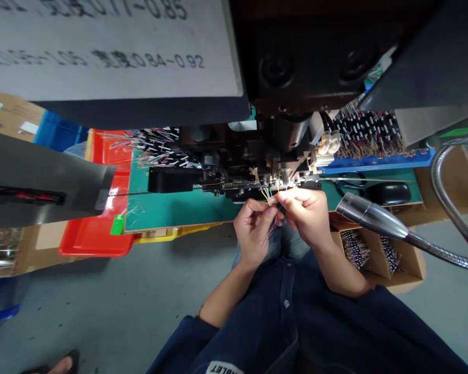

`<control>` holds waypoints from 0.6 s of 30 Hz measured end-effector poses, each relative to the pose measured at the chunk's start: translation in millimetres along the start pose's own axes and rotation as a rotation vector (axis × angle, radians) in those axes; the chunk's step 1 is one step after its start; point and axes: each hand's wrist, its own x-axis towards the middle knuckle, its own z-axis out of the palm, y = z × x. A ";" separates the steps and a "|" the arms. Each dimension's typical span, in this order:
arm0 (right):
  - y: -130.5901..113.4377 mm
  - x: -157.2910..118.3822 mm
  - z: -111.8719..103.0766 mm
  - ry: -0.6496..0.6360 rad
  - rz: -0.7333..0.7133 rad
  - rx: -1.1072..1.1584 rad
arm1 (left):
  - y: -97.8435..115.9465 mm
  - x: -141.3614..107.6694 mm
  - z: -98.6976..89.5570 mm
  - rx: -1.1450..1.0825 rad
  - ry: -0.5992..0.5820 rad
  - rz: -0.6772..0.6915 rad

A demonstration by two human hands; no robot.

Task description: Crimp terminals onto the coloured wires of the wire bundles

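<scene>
Both hands meet at the front of a dark crimping machine (pixel 249 166). My left hand (pixel 254 228) is closed around a bunch of thin coloured wires (pixel 268 196), whose yellow, green and pale ends fan out above the fingers. Thumb and forefinger of my right hand (pixel 306 210) pinch at the wires close to the machine's lit metal jaws (pixel 288 182). Which single wire the right hand grips is hidden by the fingers. A strip of small metal terminals (pixel 134 194) runs from the left into the machine.
Bundles of wires with black sleeves lie at the left (pixel 158 145) and in a blue tray (pixel 378 162) at the right. A red tray (pixel 95 239) juts out left. A bendable lamp (pixel 370 213) and a divided cardboard box (pixel 401 283) stand at right.
</scene>
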 end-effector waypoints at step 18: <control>2.6 2.3 6.7 0.099 0.067 0.053 | 2.0 2.6 5.4 -0.006 0.058 0.002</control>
